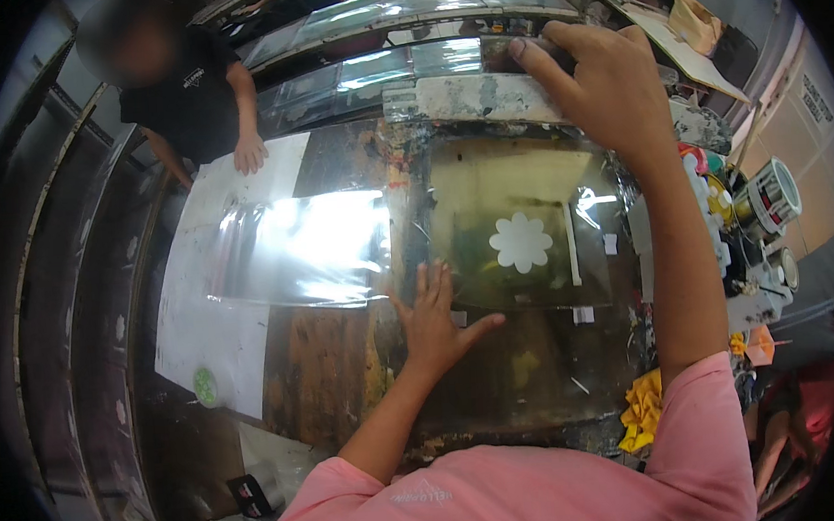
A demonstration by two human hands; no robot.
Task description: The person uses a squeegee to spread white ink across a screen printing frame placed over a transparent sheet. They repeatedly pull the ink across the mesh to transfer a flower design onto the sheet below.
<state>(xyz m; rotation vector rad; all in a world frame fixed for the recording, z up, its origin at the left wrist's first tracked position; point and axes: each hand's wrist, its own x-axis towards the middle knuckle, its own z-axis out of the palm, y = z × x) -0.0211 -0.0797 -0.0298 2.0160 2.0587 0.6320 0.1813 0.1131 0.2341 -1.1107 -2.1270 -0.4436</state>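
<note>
Five fingers of the left hand (431, 328) spread near the white flower (521, 243), right hand's (609, 88) grip unclear.

Sheets (307, 253): clear, plastic in appearance, smooth, highly glossy. Panel (470, 195): translucent, smooth, glossy in patches. Flower (521, 243): matt, opaque. Bar (488, 98): matt, rough, paint-crusted. Desk (327, 357): wood-like, stained, worn. Rag (642, 411): crumpled cloth, matt. Shirt (536, 497): soft cloth, matt.

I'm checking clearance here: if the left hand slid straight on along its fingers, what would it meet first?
Probably the left edge of the greenish panel, close to the fingers of the left hand, though height and exact angle are hard to judge.
</note>
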